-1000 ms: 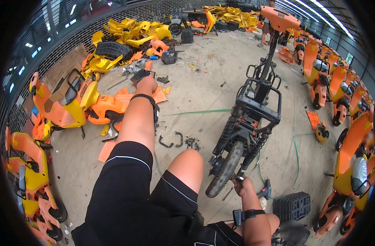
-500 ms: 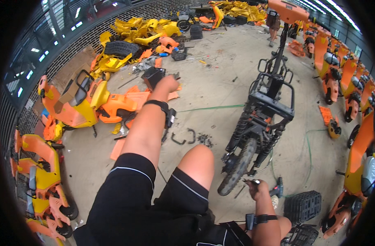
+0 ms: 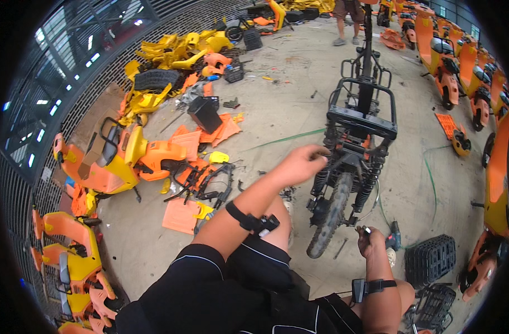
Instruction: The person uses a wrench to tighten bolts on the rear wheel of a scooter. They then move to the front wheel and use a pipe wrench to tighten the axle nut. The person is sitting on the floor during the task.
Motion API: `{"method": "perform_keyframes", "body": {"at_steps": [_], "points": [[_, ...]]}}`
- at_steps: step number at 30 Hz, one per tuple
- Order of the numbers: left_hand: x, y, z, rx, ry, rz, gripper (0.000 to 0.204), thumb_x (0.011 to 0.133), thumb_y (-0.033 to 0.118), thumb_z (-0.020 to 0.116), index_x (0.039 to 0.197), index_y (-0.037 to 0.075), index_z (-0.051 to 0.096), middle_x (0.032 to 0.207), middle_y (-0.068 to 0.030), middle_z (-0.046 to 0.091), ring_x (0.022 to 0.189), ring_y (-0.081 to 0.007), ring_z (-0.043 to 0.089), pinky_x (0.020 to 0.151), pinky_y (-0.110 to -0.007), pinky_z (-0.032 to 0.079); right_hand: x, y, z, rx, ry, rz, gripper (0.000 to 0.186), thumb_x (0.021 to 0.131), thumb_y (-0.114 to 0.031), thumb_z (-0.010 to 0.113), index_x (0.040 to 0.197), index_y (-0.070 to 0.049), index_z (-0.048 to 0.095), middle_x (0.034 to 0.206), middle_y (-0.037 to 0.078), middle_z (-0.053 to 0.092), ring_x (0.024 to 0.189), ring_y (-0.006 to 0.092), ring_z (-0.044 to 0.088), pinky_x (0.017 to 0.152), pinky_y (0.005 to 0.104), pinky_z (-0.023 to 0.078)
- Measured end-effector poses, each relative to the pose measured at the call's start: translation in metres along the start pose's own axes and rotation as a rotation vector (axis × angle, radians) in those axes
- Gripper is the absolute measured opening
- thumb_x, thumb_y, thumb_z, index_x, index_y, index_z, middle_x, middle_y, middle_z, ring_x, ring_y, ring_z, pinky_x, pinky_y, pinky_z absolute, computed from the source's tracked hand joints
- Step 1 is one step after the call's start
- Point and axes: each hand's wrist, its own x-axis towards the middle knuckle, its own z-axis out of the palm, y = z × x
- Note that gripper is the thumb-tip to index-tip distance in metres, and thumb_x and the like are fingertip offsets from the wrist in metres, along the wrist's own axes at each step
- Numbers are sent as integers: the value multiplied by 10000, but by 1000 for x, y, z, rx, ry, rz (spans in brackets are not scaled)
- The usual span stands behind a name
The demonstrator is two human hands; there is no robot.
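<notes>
A sideways push could have tipped the stripped scooter, given its narrow wheel, catching the left hand beside the spring. The scooter stood ahead, wheel nearest the hands, long axis running away from them. The left hand curled, its hold indeterminable; the right hand closed around an unidentifiable small object.

Even, fairly bright light covers the pale floor, where shadows are faint and soft-edged. Small patches glare white against the dim windows at upper left. The darker recesses of the black bike frame show little detail. Fisheye distortion curves the brick wall; black vignetting fills all 4 corners.
</notes>
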Motion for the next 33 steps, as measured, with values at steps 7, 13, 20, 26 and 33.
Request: {"method": "perform_keyframes", "body": {"at_steps": [7, 13, 20, 26, 33], "points": [[-4, -28, 91, -343, -59, -50, 270, 971, 147, 575, 1179, -16, 633, 971, -83, 691, 886, -144, 624, 813, -312, 507, -63, -44, 34, 174, -110, -221, 124, 977, -152, 498, 1008, -50, 561, 906, 80, 697, 668, 125, 629, 535, 244, 468], [-13, -24, 94, 7, -90, 64, 298, 932, 204, 592, 1153, 10, 645, 1006, -181, 692, 892, -287, 680, 798, -364, 524, -98, -58, 41, -230, -128, -904, 427, 952, -196, 615, 1261, 79, 507, 1094, 166, 678, 886, 189, 667, 732, 289, 514], [-8, -43, 81, 189, -75, 175, 296, 909, 222, 587, 1141, 51, 653, 1023, -182, 669, 963, -364, 646, 839, -427, 524, -136, -66, 64, -33, -219, -1044, 726, 835, -120, 649, 1474, -67, 309, 1305, 231, 567, 1019, 293, 655, 806, 392, 579], [-8, -45, 82, 230, -94, 156, 307, 899, 222, 589, 1156, 67, 651, 1028, -174, 677, 962, -355, 649, 833, -432, 523, -64, -95, 50, 428, -274, -346, 183, 972, -147, 522, 1121, -48, 559, 729, -5, 521, 534, 88, 445, 482, 228, 406], [36, -63, -13, -131, 422, -109, 426, 879, 157, 577, 1292, 54, 557, 877, -116, 699, 748, -181, 666, 671, -347, 534, 11, -53, 29, 637, 82, 0, 164, 870, -85, 477, 706, -71, 481, 606, 43, 520, 501, 197, 531, 520, 313, 551]]}}
